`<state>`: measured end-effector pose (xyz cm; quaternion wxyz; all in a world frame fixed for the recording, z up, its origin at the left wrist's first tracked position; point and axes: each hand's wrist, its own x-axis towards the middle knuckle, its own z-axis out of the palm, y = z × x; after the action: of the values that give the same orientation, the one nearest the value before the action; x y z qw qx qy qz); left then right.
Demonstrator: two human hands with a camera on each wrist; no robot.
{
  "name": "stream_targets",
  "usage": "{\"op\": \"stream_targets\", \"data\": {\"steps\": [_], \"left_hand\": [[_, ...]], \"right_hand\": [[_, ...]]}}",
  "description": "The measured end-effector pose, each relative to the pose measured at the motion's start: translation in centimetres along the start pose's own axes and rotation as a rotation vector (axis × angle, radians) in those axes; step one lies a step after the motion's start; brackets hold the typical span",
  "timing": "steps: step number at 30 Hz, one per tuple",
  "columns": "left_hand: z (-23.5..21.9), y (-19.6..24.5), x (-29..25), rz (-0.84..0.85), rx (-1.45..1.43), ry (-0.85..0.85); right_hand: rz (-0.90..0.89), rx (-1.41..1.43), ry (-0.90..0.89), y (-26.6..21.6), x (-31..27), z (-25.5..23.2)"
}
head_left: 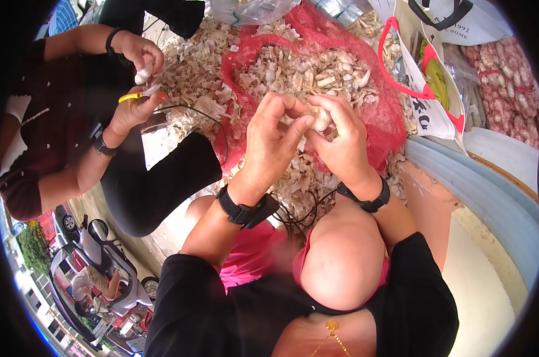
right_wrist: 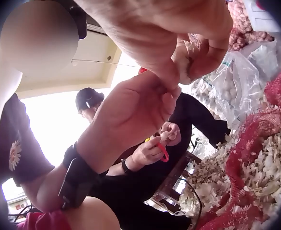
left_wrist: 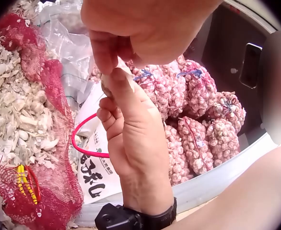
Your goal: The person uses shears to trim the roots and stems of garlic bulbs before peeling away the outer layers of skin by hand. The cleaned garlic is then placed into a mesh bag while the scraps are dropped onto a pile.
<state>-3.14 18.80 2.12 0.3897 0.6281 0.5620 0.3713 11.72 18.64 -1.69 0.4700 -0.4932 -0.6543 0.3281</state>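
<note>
A whitish garlic bulb (head_left: 321, 119) is held up in front of the chest, over a heap of dry garlic skins. My right hand (head_left: 345, 141) grips it between thumb and fingers. From the other side my left hand (head_left: 272, 140) pinches at its edge with bent fingers and thumb. In the left wrist view the garlic bulb (left_wrist: 107, 86) is partly covered by fingers of both hands. The right wrist view has the bulb (right_wrist: 181, 64) between the fingertips, mostly hidden. Below lies a red mesh sack (head_left: 376, 134), spread open with garlic skins and pieces on it.
At the left another person's hands (head_left: 140, 56) hold garlic and a yellow-and-red-handled cutting tool (head_left: 140, 95). A white bag (head_left: 427, 110) with red handles stands to the right, near full mesh bags of garlic (head_left: 510, 89). A yellow-and-red-handled tool (left_wrist: 27, 184) lies on the mesh.
</note>
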Motion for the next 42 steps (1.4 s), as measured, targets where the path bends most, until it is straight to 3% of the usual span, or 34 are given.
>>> {"op": "stream_targets", "data": {"steps": [1,4,14,16,19,23,28,30,32,35,37,41,42], "left_hand": [[0.0,0.1,0.1,0.072,0.080,-0.001],[-0.2,-0.3,0.0,0.032,0.118,0.000],[0.2,-1.5,0.0,0.059,0.117,-0.081],[0.5,-1.5,0.1,0.247,0.279,-0.028],[0.9,-1.3,0.0,0.377,0.357,0.010],[0.7,-1.4,-0.3,0.269,0.249,0.014],[-0.3,-2.6,-0.3,-0.171,0.022,0.116],[-0.4,-2.9,0.0,-0.144,-0.065,0.110],[0.0,-2.3,0.3,0.023,-0.091,0.097],[0.1,-1.2,0.1,0.021,-0.026,0.050],[0.2,-1.1,0.1,0.002,-0.003,0.028],[0.0,-1.0,0.1,-0.033,0.064,0.010],[0.0,-1.0,0.1,0.117,0.201,0.039]], "right_hand": [[-0.010,0.015,-0.013,0.0,-0.1,0.1],[-0.086,-0.026,-0.002,0.2,-0.1,0.1],[-0.104,-0.101,-0.012,0.2,-0.6,0.2],[-0.045,-0.120,-0.019,0.2,-0.5,0.1],[0.067,-0.201,-0.011,0.4,-0.5,-0.1],[0.063,-0.137,0.023,1.0,-0.5,-0.1],[0.075,0.214,0.074,1.8,-0.1,-0.1],[0.137,0.306,0.028,1.1,-0.1,-0.3],[0.200,0.397,-0.016,1.0,-0.2,0.1],[0.285,0.464,-0.020,1.2,-0.7,0.7],[0.145,0.312,-0.012,1.3,-0.6,0.6],[0.119,0.267,-0.037,1.0,-0.6,0.5],[0.088,0.226,-0.035,1.0,-0.6,0.5]]}}
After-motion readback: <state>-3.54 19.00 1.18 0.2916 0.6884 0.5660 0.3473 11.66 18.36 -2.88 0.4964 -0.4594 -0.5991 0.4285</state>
